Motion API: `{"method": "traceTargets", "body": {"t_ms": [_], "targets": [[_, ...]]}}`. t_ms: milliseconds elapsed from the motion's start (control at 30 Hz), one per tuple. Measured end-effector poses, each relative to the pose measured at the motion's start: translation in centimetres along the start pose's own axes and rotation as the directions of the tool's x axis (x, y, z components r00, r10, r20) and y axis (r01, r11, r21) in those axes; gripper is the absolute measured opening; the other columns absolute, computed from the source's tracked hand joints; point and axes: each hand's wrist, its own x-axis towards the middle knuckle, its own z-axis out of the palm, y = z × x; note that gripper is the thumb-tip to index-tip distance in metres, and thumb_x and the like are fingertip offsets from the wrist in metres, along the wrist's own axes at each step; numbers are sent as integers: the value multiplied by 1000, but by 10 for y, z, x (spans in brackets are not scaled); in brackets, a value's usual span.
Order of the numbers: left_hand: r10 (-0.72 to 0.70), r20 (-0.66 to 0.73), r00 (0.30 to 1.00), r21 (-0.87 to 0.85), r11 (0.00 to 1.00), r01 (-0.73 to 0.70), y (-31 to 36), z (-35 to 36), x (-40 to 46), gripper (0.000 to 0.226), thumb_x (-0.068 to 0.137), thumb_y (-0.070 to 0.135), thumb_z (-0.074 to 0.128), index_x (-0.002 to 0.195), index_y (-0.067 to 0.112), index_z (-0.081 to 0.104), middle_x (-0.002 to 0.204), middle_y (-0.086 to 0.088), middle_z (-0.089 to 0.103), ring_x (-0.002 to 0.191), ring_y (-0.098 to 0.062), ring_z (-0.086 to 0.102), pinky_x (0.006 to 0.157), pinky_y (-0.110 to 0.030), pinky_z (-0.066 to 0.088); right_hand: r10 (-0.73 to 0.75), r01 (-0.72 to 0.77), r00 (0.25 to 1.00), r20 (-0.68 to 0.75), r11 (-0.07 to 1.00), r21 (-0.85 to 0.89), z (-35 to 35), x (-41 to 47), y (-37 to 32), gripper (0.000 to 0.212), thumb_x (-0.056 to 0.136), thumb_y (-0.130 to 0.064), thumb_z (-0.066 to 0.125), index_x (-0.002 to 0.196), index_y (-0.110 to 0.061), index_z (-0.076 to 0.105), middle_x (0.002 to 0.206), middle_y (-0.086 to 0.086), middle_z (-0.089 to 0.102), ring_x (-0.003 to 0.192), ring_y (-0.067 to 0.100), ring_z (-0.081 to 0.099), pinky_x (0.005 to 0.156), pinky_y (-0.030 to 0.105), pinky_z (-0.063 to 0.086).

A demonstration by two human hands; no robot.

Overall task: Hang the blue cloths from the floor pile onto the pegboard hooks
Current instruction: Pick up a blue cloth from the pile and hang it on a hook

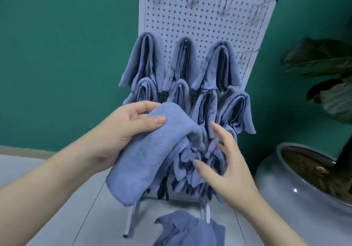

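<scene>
Left hand [122, 131] gripping folded blue cloth [144, 156], right hand [226, 162] spread, fingers relaxed

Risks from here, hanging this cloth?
1. The left hand grips the cloth bunched and folded, so a hook may not catch it well.
2. The lower hooks are crowded with hung cloths; the open right hand among them might knock one off.
3. The free hooks sit high, a longer reach.
</scene>
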Motion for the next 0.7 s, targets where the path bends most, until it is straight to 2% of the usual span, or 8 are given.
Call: {"method": "traceTargets", "body": {"t_ms": [33,100,200,400,500,600,633,700], "targets": [[16,12,1000,0,1000,-16,9,0,4,32,79,21,70,109,10,72,102,-16,76,81,-23,74,72,-30,62,-110,109,994,-2,989,-100,-1,6,-10,86,80,-45,78,153,-45,33,157,-29,34,148,-5,31,118,17,30],[39,38,999,12,999,-39,26,2,10,31,80,23,70,108,11,74,103,-16,75,82,-23,73,72,-31,62,-262,250,964,-39,948,-199,0,22,-29,96,78,-44,82,158,-37,29,163,-20,30,152,3,28,123,29,29],[57,82,995,39,997,-60,50,5,19,39,81,26,70,116,8,72,109,-18,74,87,-25,73,75,-31,62,-346,331,931,-116,935,-130,3,49,-53,90,80,-36,78,156,-36,30,160,-12,40,149,10,38,118,46,39],[84,79,993,126,988,-93,88,7,39,43,81,29,72,117,6,68,105,-17,73,86,-26,69,75,-33,59,-404,393,887,-225,915,-94,-6,92,-84,64,86,-26,58,149,-24,49,140,-8,62,126,7,60,99,38,55],[84,46,995,190,978,-91,102,10,49,36,82,31,80,111,12,71,102,-11,74,86,-21,69,74,-29,58,-360,341,901,-241,932,-119,-12,109,-100,54,88,-25,55,142,-21,61,111,-10,75,90,-1,65,84,28,55],[196,-117,974,409,903,-133,112,14,59,33,82,40,79,103,15,72,85,6,73,72,-6,62,59,-17,49,-328,294,903,-277,942,-159,-17,126,-111,22,93,-20,59,104,-33,73,60,-23,57,56,2,51,59,16,38],[293,-173,940,522,837,-165,115,15,62,28,83,39,80,98,17,72,77,10,70,63,-2,58,52,-12,43,-313,270,904,-290,946,-179,-19,132,-116,24,94,-19,59,86,-40,66,54,-21,52,53,6,48,55,17,33],[461,-180,869,683,695,-227,122,16,63,18,86,36,80,91,22,72,74,9,67,51,1,51,43,-10,36,-293,230,906,-306,946,-226,-23,143,-121,36,93,-21,58,64,-40,48,51,-16,49,53,10,43,53,22,28]]}}
